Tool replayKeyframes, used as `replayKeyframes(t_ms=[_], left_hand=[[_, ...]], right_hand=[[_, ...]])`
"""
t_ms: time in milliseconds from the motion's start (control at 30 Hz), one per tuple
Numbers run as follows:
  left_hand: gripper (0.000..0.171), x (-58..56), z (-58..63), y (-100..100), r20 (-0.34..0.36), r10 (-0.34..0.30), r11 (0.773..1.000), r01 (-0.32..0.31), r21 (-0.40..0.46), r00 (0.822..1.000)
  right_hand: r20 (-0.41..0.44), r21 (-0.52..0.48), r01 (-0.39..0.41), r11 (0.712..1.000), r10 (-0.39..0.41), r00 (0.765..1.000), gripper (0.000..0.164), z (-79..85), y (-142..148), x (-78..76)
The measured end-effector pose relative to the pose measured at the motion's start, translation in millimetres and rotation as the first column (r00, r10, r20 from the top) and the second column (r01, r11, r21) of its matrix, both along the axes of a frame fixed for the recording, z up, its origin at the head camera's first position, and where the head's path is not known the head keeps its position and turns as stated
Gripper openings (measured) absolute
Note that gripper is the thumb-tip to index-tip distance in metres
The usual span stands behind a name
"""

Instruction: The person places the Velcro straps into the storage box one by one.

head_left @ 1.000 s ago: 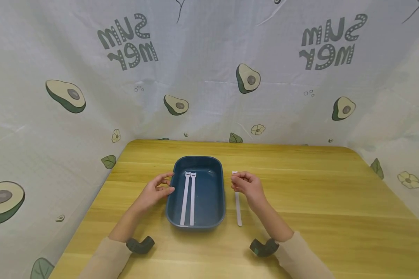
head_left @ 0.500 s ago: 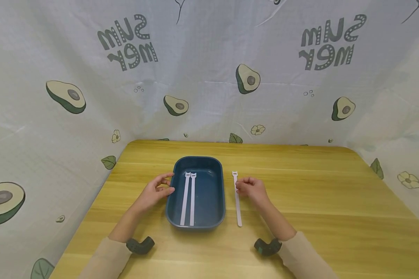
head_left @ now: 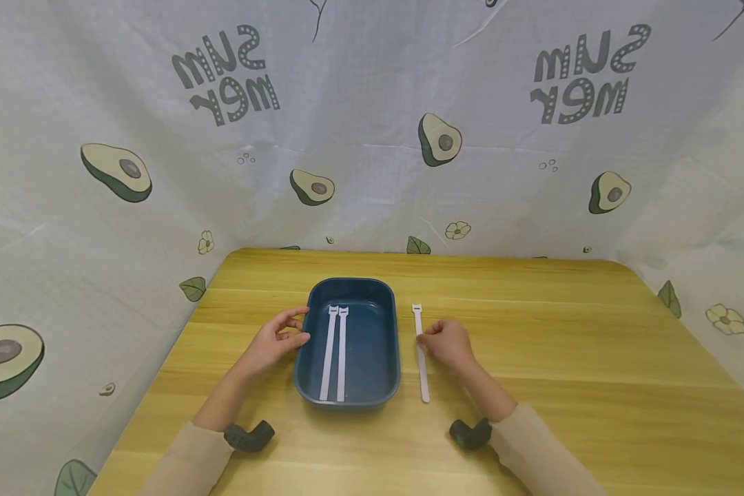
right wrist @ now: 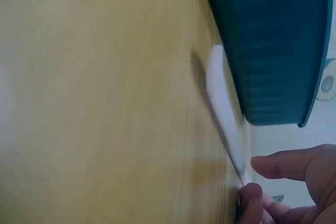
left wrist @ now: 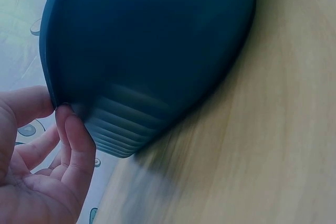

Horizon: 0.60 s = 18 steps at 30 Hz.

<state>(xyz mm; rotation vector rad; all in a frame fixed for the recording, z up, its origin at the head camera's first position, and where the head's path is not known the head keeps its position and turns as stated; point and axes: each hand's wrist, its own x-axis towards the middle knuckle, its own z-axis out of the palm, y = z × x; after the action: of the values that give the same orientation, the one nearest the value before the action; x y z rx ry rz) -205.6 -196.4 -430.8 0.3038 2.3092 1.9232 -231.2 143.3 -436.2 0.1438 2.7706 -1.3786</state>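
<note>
A dark blue rectangular tray (head_left: pixel 375 344) stands on the table with two white slotted cable straps, a left one (head_left: pixel 328 355) and a right one (head_left: pixel 342 355), lying lengthwise inside. My left hand (head_left: pixel 274 339) holds the tray's left rim; the left wrist view shows fingertips at that edge. Just right of the tray lies a third white strap (head_left: pixel 424 375), slotted end away from me. At its middle is my right hand (head_left: pixel 449 342). In the right wrist view the thumb (right wrist: pixel 281 164) stands apart from the index finger (right wrist: pixel 252 195), which touches the strap.
The wooden table (head_left: pixel 564 358) extends far to the right. A white curtain (head_left: pixel 372 193) printed with avocados hangs along the back and sides. Dark curved pieces, one left (head_left: pixel 249 437) and one right (head_left: pixel 470 434), sit by the wrists.
My right hand has moved from the third strap's slotted end down to its middle, uncovering that end. The left hand and tray stay put.
</note>
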Motion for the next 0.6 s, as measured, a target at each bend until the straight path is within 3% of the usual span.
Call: replayKeyframes(t_ms=[400, 600], left_hand=[[0.054, -0.4, -1.4, -0.3, -0.010, -0.006, 1.000, 0.006, 0.015, 1.000], [0.054, -0.8, -2.2, -0.8, 0.001, -0.005, 1.000, 0.005, 0.013, 1.000]], right_hand=[[0.025, 0.108, -0.021, 0.994, 0.018, 1.000, 0.012, 5.7, -8.1, 0.8], [0.037, 0.072, -0.002, 0.997, -0.001, 0.999, 0.014, 2.7, -5.5, 0.3]])
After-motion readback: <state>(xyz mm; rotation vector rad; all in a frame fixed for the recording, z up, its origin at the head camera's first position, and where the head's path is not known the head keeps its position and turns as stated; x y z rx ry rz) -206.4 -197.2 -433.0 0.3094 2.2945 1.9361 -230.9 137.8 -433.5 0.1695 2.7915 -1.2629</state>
